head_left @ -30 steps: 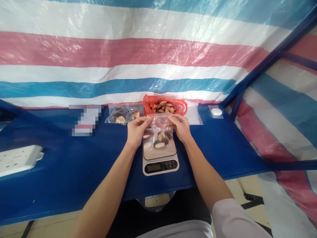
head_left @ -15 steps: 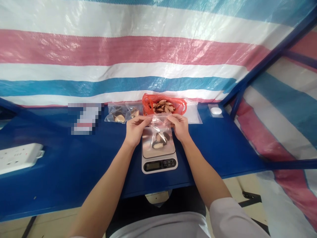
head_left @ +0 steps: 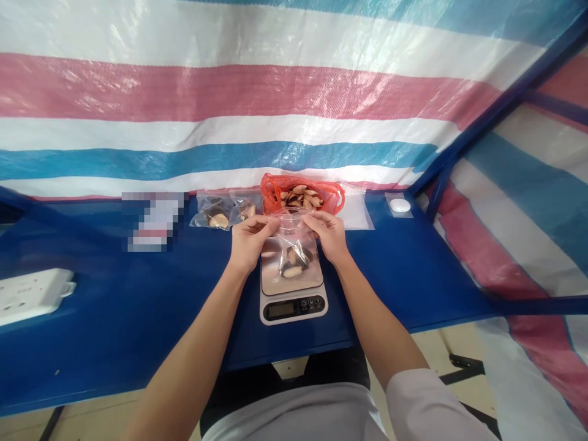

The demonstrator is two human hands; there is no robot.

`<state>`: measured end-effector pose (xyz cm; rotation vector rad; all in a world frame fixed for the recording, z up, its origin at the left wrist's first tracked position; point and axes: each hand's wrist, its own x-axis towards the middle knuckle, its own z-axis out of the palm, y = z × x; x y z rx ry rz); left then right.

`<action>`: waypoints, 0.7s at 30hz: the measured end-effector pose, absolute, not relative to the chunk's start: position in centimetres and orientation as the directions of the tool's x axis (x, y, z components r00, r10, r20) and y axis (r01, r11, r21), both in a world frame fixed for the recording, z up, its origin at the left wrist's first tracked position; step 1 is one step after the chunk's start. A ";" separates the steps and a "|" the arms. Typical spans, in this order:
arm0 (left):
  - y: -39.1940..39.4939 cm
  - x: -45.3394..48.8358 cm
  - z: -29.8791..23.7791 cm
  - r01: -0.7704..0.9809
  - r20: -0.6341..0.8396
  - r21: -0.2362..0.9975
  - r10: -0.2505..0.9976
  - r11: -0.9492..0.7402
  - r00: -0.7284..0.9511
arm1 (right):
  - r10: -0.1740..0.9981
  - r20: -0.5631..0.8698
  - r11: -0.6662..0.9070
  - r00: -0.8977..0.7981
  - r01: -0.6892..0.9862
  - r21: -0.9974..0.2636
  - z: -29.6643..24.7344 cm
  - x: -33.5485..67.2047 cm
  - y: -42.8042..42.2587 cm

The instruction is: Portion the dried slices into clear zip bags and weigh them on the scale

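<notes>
A clear zip bag (head_left: 285, 245) with several brown and pale dried slices (head_left: 296, 257) inside hangs over the steel plate of a white kitchen scale (head_left: 294, 309). My left hand (head_left: 249, 242) pinches the bag's top edge at its left corner. At the right corner, my right hand (head_left: 328, 236) grips the same edge between thumb and fingers. Whether the bag's bottom rests on the plate, I cannot tell. The scale's display (head_left: 281, 309) looks dark and unreadable. Just behind the hands sits a red plastic bag (head_left: 337, 199), its mouth spread around more dried slices (head_left: 302, 197).
Two filled clear bags, one of them a zip bag (head_left: 211, 214), lie left of the red bag. Empty clear bags (head_left: 358, 211) lie to its right. A white round object (head_left: 400, 205) is at the far right, a power strip (head_left: 34, 295) at the left, all on the blue table (head_left: 138, 306).
My right hand has come slightly closer to my left, and the bag's top edge now bows between them. The whole view has shifted a little.
</notes>
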<state>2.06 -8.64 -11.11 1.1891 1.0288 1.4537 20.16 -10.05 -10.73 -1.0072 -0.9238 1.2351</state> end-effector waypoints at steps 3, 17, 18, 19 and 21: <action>-8.8 2.3 -10.8 -0.149 0.156 0.975 0.985 -0.166 -0.075 | 0.992 0.030 0.064 0.119 -0.289 -0.955 -10.9 20.1 -10.1; -8.8 2.6 -11.2 -0.163 0.200 0.963 0.975 -0.213 -0.092 | 0.986 0.078 0.114 0.146 -0.261 -0.959 -11.0 20.3 -10.1; -8.9 2.6 -11.1 -0.165 0.201 0.963 0.975 -0.214 -0.091 | 0.987 0.078 0.113 0.138 -0.266 -0.957 -10.9 20.3 -10.1; -8.9 2.6 -11.1 -0.165 0.201 0.963 0.976 -0.213 -0.090 | 0.988 0.078 0.112 0.133 -0.266 -0.957 -10.9 20.2 -10.1; -9.0 2.5 -10.9 -0.155 0.197 0.966 0.977 -0.208 -0.084 | 0.988 0.080 0.112 0.132 -0.252 -0.961 -10.8 20.2 -10.2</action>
